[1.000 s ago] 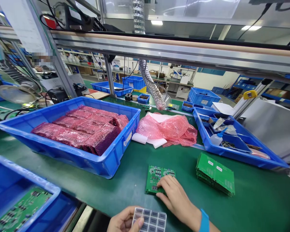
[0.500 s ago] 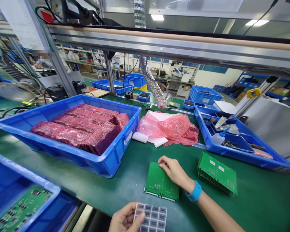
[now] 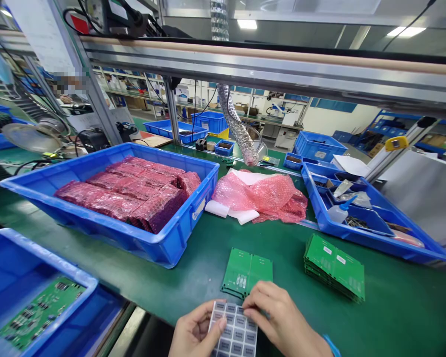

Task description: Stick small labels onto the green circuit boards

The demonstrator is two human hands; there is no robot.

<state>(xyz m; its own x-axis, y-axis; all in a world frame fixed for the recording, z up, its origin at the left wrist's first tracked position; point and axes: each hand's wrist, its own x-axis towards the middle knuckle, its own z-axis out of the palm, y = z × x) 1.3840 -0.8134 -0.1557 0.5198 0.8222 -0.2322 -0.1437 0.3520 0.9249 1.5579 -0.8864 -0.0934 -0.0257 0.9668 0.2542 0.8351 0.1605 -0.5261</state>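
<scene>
My left hand [image 3: 198, 329] grips a sheet of small grey labels [image 3: 233, 333] by its left side, thumb on top, at the bottom middle. At the sheet's upper right corner, my right hand [image 3: 278, 315] pinches with thumb and index finger; whether a label is between them is too small to tell. Just beyond the hands lies a small stack of green circuit boards [image 3: 247, 270], its near right part hidden by my right hand. A taller stack of green boards [image 3: 334, 267] with two white labels on top stands to the right.
A blue bin [image 3: 171, 248] holds pink bubble-wrapped packs at the left. Pink bubble wrap [image 3: 260, 193] lies beyond the boards. A blue tray [image 3: 386, 243] with parts and a bottle is at the right. Another blue bin [image 3: 70, 267] with a circuit board sits lower left.
My right hand has left the near board stack and come down to the label sheet. The sheet is still in my left hand. The camera view has shifted slightly.
</scene>
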